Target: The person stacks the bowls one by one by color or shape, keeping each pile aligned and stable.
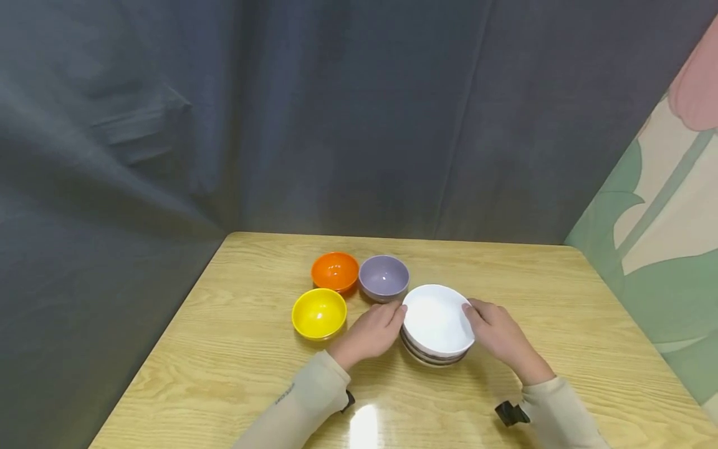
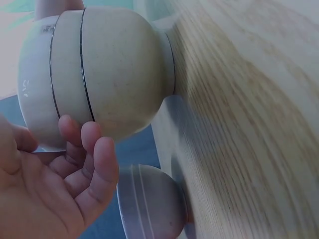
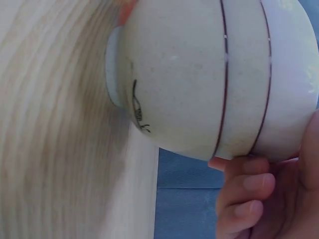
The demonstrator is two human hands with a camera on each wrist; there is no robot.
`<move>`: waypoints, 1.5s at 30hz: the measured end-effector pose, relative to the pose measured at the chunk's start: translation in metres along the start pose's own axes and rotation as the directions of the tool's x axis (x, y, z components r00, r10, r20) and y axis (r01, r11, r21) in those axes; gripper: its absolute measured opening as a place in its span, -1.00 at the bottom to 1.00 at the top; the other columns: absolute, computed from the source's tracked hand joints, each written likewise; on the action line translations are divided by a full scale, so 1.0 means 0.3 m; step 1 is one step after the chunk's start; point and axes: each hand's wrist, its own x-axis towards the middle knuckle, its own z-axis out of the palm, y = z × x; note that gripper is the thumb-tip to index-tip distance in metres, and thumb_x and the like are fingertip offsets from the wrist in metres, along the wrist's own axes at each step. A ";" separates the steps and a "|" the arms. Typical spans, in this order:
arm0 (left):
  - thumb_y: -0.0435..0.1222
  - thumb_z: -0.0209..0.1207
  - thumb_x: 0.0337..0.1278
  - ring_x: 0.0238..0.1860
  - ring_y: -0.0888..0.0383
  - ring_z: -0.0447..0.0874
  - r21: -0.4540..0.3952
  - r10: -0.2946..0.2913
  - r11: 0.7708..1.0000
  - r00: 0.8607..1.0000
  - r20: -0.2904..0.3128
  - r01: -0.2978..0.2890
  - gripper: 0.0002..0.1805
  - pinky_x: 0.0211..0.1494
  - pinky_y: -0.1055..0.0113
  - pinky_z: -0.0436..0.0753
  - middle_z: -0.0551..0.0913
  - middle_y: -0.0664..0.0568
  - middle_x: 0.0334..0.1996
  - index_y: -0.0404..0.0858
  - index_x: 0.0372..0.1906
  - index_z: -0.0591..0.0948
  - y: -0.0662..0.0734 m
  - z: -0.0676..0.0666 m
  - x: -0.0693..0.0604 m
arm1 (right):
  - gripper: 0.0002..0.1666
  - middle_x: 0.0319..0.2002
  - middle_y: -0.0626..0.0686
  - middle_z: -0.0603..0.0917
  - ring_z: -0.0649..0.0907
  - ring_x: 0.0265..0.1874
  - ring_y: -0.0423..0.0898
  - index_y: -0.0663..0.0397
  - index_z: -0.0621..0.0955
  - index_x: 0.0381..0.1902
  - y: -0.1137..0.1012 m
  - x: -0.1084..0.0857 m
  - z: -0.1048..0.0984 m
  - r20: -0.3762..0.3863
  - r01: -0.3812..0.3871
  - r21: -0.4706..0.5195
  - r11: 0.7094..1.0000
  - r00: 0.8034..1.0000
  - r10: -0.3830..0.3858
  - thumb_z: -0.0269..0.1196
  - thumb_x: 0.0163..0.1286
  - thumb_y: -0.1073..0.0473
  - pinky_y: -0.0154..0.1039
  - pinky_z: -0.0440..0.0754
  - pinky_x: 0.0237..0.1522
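A white bowl (image 1: 439, 319) sits on top of a stack with two cream bowls with thin dark rims (image 2: 119, 69) below it. The lowest bowl's foot stands on the wooden table. My left hand (image 1: 371, 332) holds the stack's left side, thumb at the white bowl's rim and curled fingertips against the bowls' outer walls. Across from it, my right hand (image 1: 498, 333) grips the white bowl's right edge, its thumb over the rim. In the right wrist view the fingers curl below the white bowl beside the cream bowls (image 3: 174, 74), where a small dark drawing shows.
Left of the stack, a purple bowl (image 1: 384, 277), an orange bowl (image 1: 335, 272) and a yellow bowl (image 1: 319, 313) stand close together on the wooden table (image 1: 224, 374). Dark curtains (image 1: 359, 125) hang behind and at left; a flower-patterned cloth (image 1: 673, 262) hangs at right.
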 end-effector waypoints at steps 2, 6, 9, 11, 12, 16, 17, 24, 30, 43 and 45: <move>-0.07 -0.36 0.63 -0.01 0.10 0.63 0.020 0.014 1.000 1.000 -0.014 -0.013 -0.46 0.18 0.15 0.59 0.67 -0.06 -0.10 -0.29 0.14 0.57 0.005 0.001 0.001 | -0.33 0.19 0.47 0.54 0.52 0.22 0.37 0.56 0.43 0.28 0.000 -0.001 0.002 -0.012 -0.002 -0.001 1.000 1.000 0.002 -0.22 0.66 0.01 0.27 0.48 0.19; -0.13 -0.34 0.62 -0.15 0.09 0.62 0.071 0.033 0.997 0.998 -0.045 -0.030 -0.52 0.04 0.16 0.63 0.61 -0.03 -0.30 -0.27 -0.06 0.58 0.015 0.004 0.000 | -0.32 0.18 0.48 0.54 0.51 0.23 0.38 0.58 0.43 0.26 -0.004 0.000 0.006 -0.024 -0.005 0.013 1.000 1.000 0.005 -0.23 0.66 0.01 0.28 0.46 0.20; -0.16 -0.32 0.60 -0.24 0.09 0.61 0.097 0.034 0.995 0.997 -0.073 -0.026 -0.56 -0.04 0.18 0.65 0.57 0.00 -0.39 -0.23 -0.21 0.57 0.019 0.008 0.000 | -0.33 0.17 0.47 0.55 0.53 0.21 0.37 0.58 0.44 0.25 -0.007 0.004 0.009 -0.019 -0.001 0.029 1.000 1.000 0.001 -0.23 0.66 0.02 0.27 0.48 0.19; -0.18 -0.30 0.59 -0.33 0.11 0.58 0.100 0.036 0.995 0.995 -0.088 -0.027 -0.58 -0.14 0.22 0.64 0.53 0.02 -0.47 -0.19 -0.30 0.54 0.020 0.011 0.001 | -0.34 0.16 0.46 0.57 0.55 0.20 0.35 0.58 0.46 0.24 -0.005 0.004 0.011 -0.016 -0.001 0.032 0.999 1.000 0.002 -0.23 0.66 0.03 0.25 0.50 0.17; -0.19 -0.29 0.58 -0.38 0.13 0.53 0.097 0.037 0.995 0.995 -0.091 -0.028 -0.59 -0.21 0.25 0.62 0.49 0.03 -0.51 -0.17 -0.35 0.51 0.021 0.013 0.002 | -0.34 0.16 0.46 0.57 0.55 0.20 0.35 0.58 0.46 0.24 -0.004 0.004 0.011 -0.016 -0.003 0.033 0.999 1.000 0.004 -0.23 0.66 0.03 0.25 0.50 0.17; -0.21 -0.27 0.57 -0.49 0.17 0.44 0.084 0.045 0.996 0.994 -0.098 -0.036 -0.61 -0.36 0.34 0.51 0.40 0.07 -0.60 -0.16 -0.40 0.48 0.024 0.019 0.005 | -0.34 0.15 0.45 0.58 0.57 0.18 0.33 0.57 0.45 0.24 0.003 0.002 0.011 -0.013 -0.010 0.036 0.999 1.000 0.010 -0.23 0.66 0.04 0.24 0.52 0.16; -0.21 -0.27 0.57 -0.50 0.17 0.43 0.083 0.044 0.996 0.994 -0.099 -0.036 -0.61 -0.37 0.35 0.49 0.39 0.07 -0.60 -0.16 -0.40 0.47 0.026 0.020 0.004 | -0.35 0.15 0.45 0.58 0.57 0.18 0.32 0.57 0.45 0.24 0.004 0.001 0.011 -0.012 -0.010 0.038 0.999 1.000 0.011 -0.23 0.66 0.04 0.23 0.52 0.16; -0.20 -0.27 0.57 -0.53 0.17 0.41 0.101 0.045 0.994 0.993 -0.112 -0.033 -0.61 -0.43 0.34 0.46 0.38 0.06 -0.61 -0.18 -0.40 0.47 0.026 0.027 0.004 | -0.35 0.15 0.44 0.58 0.57 0.18 0.31 0.56 0.46 0.24 0.004 -0.001 0.012 -0.014 -0.016 0.052 0.999 1.000 0.016 -0.23 0.67 0.04 0.22 0.54 0.14; -0.20 -0.28 0.57 -0.54 0.15 0.42 0.122 0.038 0.992 0.991 -0.125 -0.022 -0.62 -0.45 0.32 0.46 0.39 0.04 -0.62 -0.18 -0.40 0.45 0.023 0.032 0.001 | -0.33 0.19 0.47 0.54 0.52 0.23 0.34 0.57 0.43 0.27 0.000 -0.002 0.015 -0.008 -0.021 0.080 0.997 1.000 0.022 -0.24 0.67 0.02 0.24 0.50 0.18; -0.19 -0.28 0.57 -0.52 0.17 0.44 0.123 0.036 0.992 0.991 -0.127 -0.020 -0.61 -0.41 0.28 0.52 0.42 0.06 -0.59 -0.17 -0.39 0.47 0.022 0.036 0.001 | -0.41 0.04 0.38 0.66 0.65 0.01 0.14 0.53 0.52 0.18 0.011 0.000 0.021 -0.049 0.019 0.076 0.997 0.999 -0.016 -0.19 0.65 0.09 0.08 0.60 -0.01; -0.19 -0.28 0.57 -0.52 0.16 0.44 0.119 0.032 0.993 0.992 -0.122 -0.017 -0.61 -0.42 0.30 0.51 0.41 0.05 -0.60 -0.17 -0.38 0.47 0.024 0.034 0.002 | -0.40 0.06 0.39 0.65 0.64 0.05 0.18 0.54 0.52 0.19 0.010 0.000 0.019 -0.047 0.019 0.071 0.997 0.999 -0.015 -0.19 0.65 0.09 0.13 0.59 0.03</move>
